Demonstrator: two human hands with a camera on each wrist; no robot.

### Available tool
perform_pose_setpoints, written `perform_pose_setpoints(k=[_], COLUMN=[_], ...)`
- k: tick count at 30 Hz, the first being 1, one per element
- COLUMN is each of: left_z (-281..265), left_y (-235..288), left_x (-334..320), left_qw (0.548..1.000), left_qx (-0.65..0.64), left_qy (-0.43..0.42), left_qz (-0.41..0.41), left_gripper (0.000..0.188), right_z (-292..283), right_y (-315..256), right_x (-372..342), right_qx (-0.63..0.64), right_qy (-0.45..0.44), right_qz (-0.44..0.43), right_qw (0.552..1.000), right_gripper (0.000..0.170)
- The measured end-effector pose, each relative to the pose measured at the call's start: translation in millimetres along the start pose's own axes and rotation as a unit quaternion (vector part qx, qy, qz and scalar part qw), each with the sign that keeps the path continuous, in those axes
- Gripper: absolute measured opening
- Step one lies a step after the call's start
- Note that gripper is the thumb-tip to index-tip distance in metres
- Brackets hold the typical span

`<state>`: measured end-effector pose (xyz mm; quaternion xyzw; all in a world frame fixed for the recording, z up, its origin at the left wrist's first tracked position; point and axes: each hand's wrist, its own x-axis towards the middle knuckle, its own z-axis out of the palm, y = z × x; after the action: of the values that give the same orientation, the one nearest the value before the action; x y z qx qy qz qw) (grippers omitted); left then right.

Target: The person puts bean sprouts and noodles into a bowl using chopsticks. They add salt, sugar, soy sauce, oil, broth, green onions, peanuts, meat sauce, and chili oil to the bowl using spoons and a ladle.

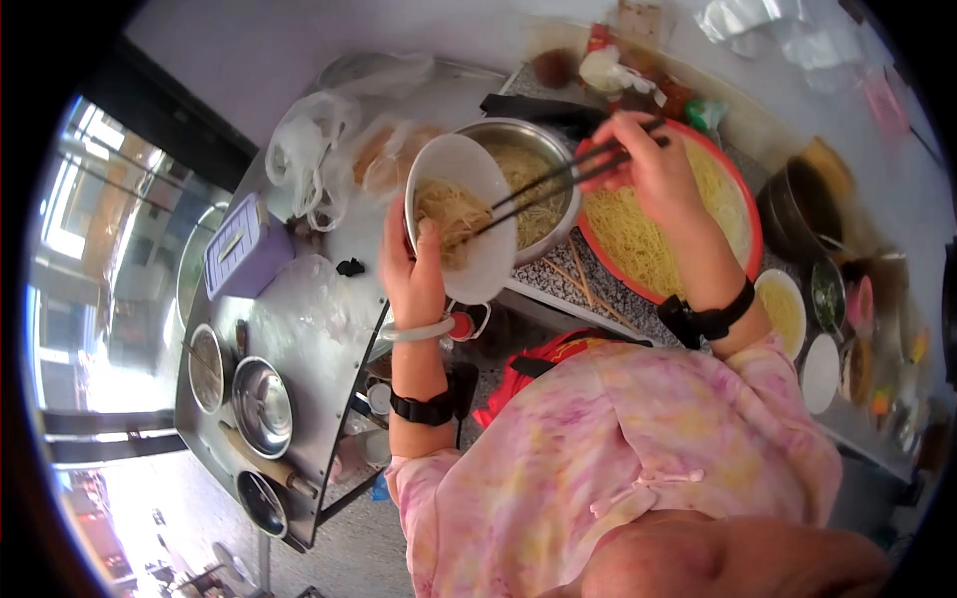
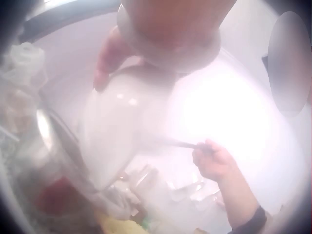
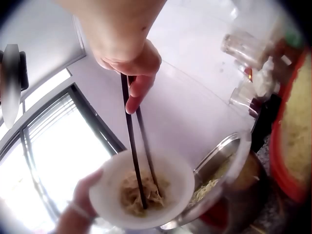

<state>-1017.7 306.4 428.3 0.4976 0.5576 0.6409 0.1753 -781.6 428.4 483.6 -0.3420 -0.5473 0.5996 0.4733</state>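
Note:
My left hand (image 1: 414, 274) grips a white bowl (image 1: 488, 271) by its side, thumb over the rim. The bowl is tilted, and pale, noodle-like strands (image 1: 449, 211) lie inside it. Dark chopsticks (image 3: 132, 136) are held in my right hand (image 1: 648, 164), their tips down among the strands. Beside the bowl, partly hidden by it, stands a steel pot (image 1: 570, 224) with more pale strands. To the right, below my right hand, a red-rimmed basin (image 1: 755, 229) holds yellow noodles (image 1: 638, 239). The left wrist view is hazy and shows the bowl's outside.
On the metal table (image 1: 324, 329) at left are a purple box (image 1: 239, 249), steel bowls (image 1: 262, 407) and a rolling pin (image 1: 267, 460). Plastic bags (image 1: 309, 149) lie behind. Loose chopsticks (image 1: 583, 274) rest before the basin. A dark pot (image 1: 788, 214) stands at right.

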Motion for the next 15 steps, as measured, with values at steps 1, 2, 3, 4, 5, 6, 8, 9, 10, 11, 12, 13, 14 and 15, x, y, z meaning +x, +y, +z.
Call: perform_pose_setpoints(k=[1,2,3,4,5,6,8,9,10,11,12,13,14,15], left_z=[2,3,4,6,9,12,15,16,17,17,16,18,15,14], left_y=[9,24,34,35,39,45,48,45,42,35,21,4,-31,-43], left_x=[3,8,11,15,17,19,22,22,23,23,24,24,24,20], left_qw=[1.0,0.991,0.965,0.954,0.953,0.943,0.931,0.927,0.923,0.922,0.929,0.936,0.983,0.973], left_qx=[0.002,0.13,0.256,0.282,0.283,0.311,0.339,0.344,0.35,0.352,0.324,0.29,0.111,-0.139], left_qy=[-0.013,-0.01,-0.005,0.005,-0.002,0.009,0.014,0.018,0.023,0.018,0.06,0.099,0.133,0.158], left_qz=[0.001,0.029,0.058,0.106,0.109,0.122,0.136,0.149,0.161,0.16,0.167,0.175,0.06,-0.091], left_gripper=[0.044,0.046,0.049,0.054,0.054,0.05,0.047,0.047,0.047,0.047,0.047,0.047,0.049,0.052], right_z=[5,12,18,23,26,29,34,37,39,43,46,45,41,33], right_y=[-2,-8,-17,-26,-30,-32,-36,-36,-35,-36,-38,-39,-43,-47], right_x=[2,3,4,3,5,7,12,13,14,13,10,8,5,2], right_qx=[0.006,0.004,0.001,0.017,0.021,0.018,0.014,0.017,0.003,-0.011,-0.043,-0.076,-0.099,-0.125], right_qy=[0.011,0.008,0.003,-0.013,-0.006,-0.012,-0.021,-0.018,-0.032,-0.047,-0.057,-0.091,-0.104,-0.113], right_qz=[0.0,-0.026,-0.053,-0.044,-0.045,-0.058,-0.075,-0.074,-0.091,-0.107,-0.111,-0.107,-0.102,-0.094], right_qw=[1.0,1.0,0.999,0.999,0.999,0.998,0.997,0.997,0.995,0.993,0.991,0.987,0.984,0.981], right_gripper=[0.03,0.03,0.031,0.032,0.032,0.032,0.031,0.031,0.032,0.033,0.032,0.031,0.03,0.029])
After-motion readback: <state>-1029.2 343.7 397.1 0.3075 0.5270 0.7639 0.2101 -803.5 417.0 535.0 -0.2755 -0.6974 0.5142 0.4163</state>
